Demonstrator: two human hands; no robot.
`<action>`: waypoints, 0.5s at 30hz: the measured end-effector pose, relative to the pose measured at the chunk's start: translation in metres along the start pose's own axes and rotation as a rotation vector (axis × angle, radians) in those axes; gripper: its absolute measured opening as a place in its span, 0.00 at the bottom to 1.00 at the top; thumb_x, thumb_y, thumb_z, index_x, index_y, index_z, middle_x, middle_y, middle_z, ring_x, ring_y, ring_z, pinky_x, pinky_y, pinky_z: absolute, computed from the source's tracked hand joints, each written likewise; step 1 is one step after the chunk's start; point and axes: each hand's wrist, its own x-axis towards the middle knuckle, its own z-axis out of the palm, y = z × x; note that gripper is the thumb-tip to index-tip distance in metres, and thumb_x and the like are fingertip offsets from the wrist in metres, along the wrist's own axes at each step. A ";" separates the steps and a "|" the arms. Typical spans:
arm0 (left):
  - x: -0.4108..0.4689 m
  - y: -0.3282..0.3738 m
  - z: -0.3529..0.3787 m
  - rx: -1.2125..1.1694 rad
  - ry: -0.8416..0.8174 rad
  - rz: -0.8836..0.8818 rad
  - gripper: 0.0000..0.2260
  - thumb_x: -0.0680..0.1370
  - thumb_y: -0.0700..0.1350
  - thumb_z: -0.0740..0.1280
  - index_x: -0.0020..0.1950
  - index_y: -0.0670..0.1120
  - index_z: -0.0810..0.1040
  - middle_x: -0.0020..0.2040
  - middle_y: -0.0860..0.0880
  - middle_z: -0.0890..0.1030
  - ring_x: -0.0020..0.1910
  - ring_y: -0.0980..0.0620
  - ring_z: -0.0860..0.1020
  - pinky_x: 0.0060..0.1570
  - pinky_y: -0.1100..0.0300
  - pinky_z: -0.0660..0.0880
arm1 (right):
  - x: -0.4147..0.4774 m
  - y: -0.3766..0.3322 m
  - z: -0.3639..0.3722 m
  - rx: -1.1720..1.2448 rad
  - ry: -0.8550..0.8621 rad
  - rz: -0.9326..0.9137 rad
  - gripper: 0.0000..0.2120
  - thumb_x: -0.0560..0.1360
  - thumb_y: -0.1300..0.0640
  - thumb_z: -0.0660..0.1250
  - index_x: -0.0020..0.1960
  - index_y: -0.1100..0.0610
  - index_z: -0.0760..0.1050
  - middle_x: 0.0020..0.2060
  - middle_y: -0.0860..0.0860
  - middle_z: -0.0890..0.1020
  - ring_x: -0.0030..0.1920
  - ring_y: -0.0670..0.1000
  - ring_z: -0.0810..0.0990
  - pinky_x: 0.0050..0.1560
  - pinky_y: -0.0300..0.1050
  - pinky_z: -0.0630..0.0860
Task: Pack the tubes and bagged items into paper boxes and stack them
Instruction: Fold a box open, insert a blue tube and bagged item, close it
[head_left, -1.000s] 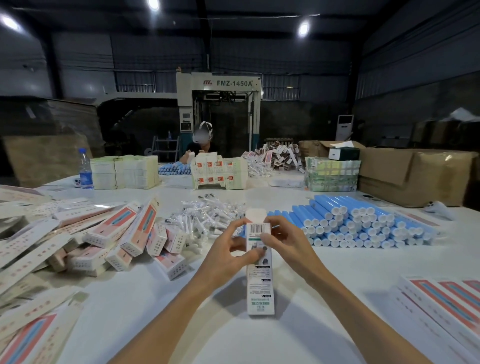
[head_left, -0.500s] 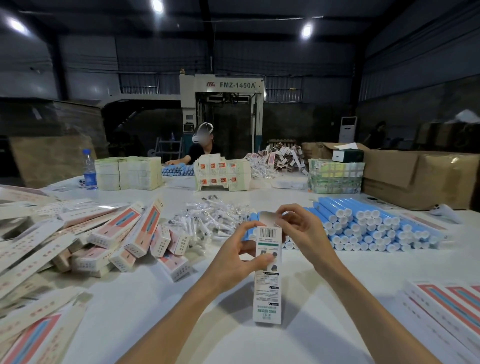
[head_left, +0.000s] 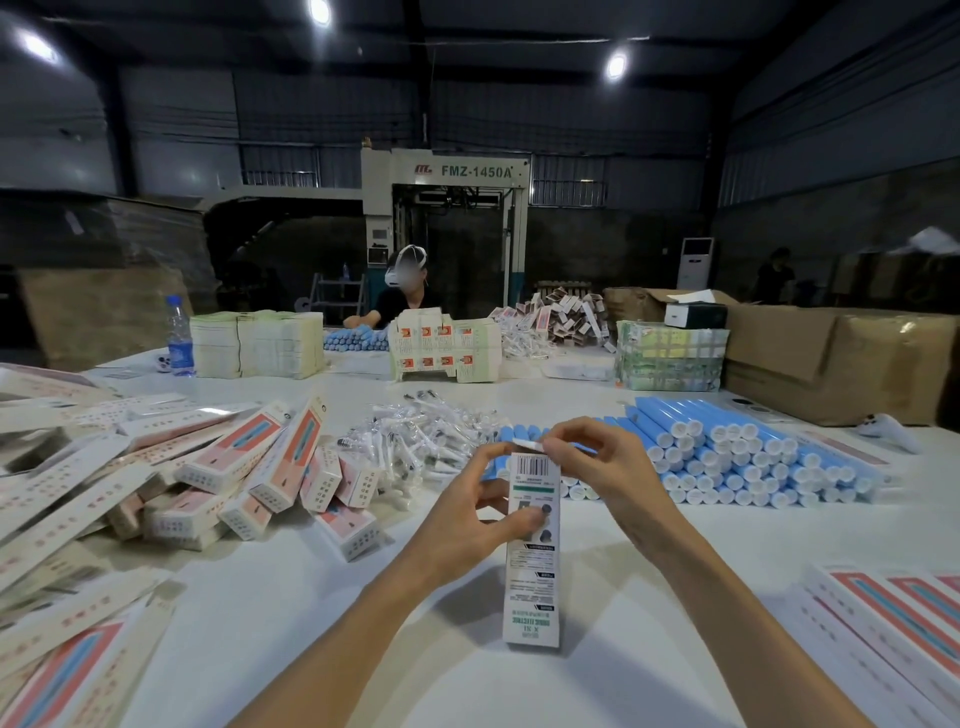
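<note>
A long white paper box with a barcode and printed text stands on end on the white table, just in front of me. My left hand grips its upper part, thumb across the printed face. My right hand pinches the top flap of the box and bends it over the opening. Behind the hands lies a pile of blue tubes with white caps. A heap of small clear bagged items lies to the left of the tubes.
Packed pink-and-white boxes are piled at the left, with flat box blanks beside them. More flat boxes lie at the right front. Across the table a person works among paper stacks. Cardboard cartons and a water bottle stand at the back.
The box's top flap, upright a second ago, is now bent down over the opening by my right hand. My left hand keeps its grip on the box.
</note>
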 end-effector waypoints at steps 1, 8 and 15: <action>-0.001 0.001 -0.001 0.002 0.003 0.002 0.30 0.76 0.59 0.78 0.72 0.68 0.65 0.59 0.55 0.87 0.59 0.48 0.84 0.61 0.51 0.81 | 0.000 0.000 0.000 0.003 -0.010 0.031 0.03 0.79 0.57 0.75 0.49 0.58 0.84 0.47 0.55 0.87 0.53 0.59 0.85 0.55 0.55 0.83; -0.001 0.001 -0.001 -0.044 -0.023 0.007 0.39 0.77 0.55 0.79 0.77 0.61 0.56 0.58 0.49 0.88 0.56 0.43 0.85 0.63 0.41 0.81 | 0.001 -0.004 0.003 0.023 0.054 0.097 0.02 0.77 0.59 0.76 0.46 0.54 0.88 0.46 0.52 0.88 0.48 0.53 0.87 0.50 0.47 0.84; -0.002 0.003 -0.001 -0.054 -0.043 -0.001 0.41 0.76 0.56 0.80 0.78 0.63 0.55 0.58 0.49 0.88 0.58 0.44 0.85 0.64 0.40 0.80 | 0.003 -0.005 -0.002 0.006 0.014 0.097 0.03 0.77 0.60 0.75 0.47 0.55 0.88 0.47 0.52 0.89 0.49 0.53 0.87 0.50 0.45 0.84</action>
